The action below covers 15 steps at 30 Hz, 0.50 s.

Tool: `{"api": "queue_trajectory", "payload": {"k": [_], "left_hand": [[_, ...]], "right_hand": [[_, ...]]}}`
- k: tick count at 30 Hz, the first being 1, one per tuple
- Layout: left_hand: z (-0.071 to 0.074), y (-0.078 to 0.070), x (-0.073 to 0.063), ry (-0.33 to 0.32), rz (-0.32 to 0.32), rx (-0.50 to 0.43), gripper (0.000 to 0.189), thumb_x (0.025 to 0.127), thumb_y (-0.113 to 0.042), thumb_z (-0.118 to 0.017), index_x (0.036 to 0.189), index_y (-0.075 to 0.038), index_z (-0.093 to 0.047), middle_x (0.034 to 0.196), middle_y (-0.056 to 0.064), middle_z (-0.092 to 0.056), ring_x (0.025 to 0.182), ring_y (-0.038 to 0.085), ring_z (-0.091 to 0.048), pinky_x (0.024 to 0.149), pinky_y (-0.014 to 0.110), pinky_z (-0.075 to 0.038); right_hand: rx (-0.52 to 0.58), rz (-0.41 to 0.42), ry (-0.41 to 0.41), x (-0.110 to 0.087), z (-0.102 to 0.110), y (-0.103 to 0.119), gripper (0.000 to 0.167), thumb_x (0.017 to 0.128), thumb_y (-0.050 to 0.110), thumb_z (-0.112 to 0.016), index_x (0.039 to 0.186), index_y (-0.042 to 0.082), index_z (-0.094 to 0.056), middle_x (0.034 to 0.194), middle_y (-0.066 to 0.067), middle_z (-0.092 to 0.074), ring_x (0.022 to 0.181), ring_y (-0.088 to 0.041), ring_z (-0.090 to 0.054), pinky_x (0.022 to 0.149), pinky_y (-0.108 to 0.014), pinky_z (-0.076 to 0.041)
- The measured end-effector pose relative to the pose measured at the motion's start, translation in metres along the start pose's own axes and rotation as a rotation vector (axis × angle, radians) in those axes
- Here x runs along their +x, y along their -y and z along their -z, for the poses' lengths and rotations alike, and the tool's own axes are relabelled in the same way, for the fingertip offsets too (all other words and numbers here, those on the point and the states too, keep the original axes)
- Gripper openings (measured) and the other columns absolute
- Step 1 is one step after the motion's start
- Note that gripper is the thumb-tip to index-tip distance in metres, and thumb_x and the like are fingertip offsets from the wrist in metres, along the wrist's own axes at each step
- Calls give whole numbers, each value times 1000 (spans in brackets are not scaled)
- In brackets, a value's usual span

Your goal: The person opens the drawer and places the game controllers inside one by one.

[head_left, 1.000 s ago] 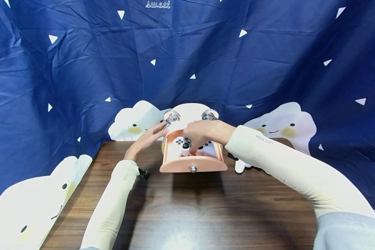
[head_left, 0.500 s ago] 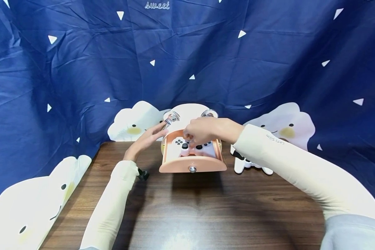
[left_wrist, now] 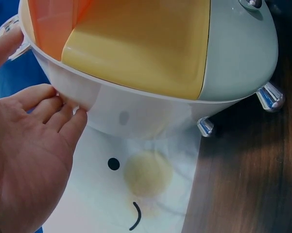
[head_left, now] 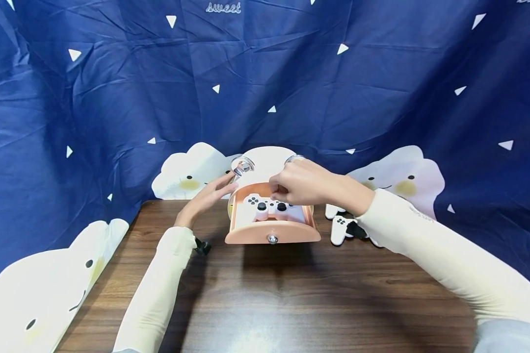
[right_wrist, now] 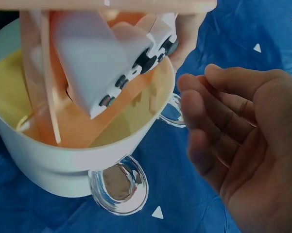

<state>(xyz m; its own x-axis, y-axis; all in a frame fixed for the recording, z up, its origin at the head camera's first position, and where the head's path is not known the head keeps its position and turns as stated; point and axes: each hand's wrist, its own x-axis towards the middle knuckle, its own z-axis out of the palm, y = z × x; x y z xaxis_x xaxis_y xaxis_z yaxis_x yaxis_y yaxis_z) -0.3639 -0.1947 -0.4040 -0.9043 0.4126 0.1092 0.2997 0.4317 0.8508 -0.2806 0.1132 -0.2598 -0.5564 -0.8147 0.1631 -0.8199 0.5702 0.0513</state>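
Observation:
A white cabinet shaped like an alarm clock [head_left: 269, 162], with chrome bell-like rings on top, stands at the table's back edge. Its peach drawer [head_left: 249, 234] is pulled out. Inside lies a white game controller [head_left: 272, 211] with black thumbsticks, propped tilted in the right wrist view. My left hand [head_left: 206, 197] rests fairly straight fingers against the cabinet's left side, seen close up in the left wrist view. Over the drawer's right part, my right hand [head_left: 306, 184] hovers with loosely curled fingers and nothing in them. The right wrist view shows a gap between those fingers and the controller.
More white game controllers [head_left: 339, 229] lie on the table right of the cabinet, partly hidden by the right wrist. A blue curtain [head_left: 269, 73] with cloud prints hangs behind the brown wooden table [head_left: 265, 294]. Yellow and pale green sections [left_wrist: 141, 48] show below the drawer.
My right hand has let go of the controller in the drawer and drawn up and to the right, uncovering more of it. The left hand has stayed against the cabinet.

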Motion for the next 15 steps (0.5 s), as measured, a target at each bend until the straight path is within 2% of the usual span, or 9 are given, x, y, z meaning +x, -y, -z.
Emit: {"api": "queue_trajectory", "payload": {"k": [6,10,15], "left_hand": [[0,0,-1,-4,8,3,74,107,-49,-56,169,-15,-34,176,8,-29,163,31,-27,133,54,-23],[0,-1,-2,-7,10,6,74,107,-49,-57,168,-15,-34,176,7,-29,163,31,-28,133,54,-24],[0,-1,-1,-2,7,10,74,107,-49,-56,169,-14,-34,176,8,-29,163,31,-28,133,54,-24]], "right_hand": [[-10,-30,-113,-23,-10,8,15,96,29,-77,82,24,-72,62,15,-57,58,-5,-53,55,-34,-47],[16,-52,-193,-37,-20,16,17,97,31,-76,82,23,-71,58,15,-54,53,-4,-49,49,-30,-41],[28,-68,-307,-50,-36,27,28,97,33,-75,73,22,-64,53,14,-48,49,-5,-44,45,-28,-34]]}}
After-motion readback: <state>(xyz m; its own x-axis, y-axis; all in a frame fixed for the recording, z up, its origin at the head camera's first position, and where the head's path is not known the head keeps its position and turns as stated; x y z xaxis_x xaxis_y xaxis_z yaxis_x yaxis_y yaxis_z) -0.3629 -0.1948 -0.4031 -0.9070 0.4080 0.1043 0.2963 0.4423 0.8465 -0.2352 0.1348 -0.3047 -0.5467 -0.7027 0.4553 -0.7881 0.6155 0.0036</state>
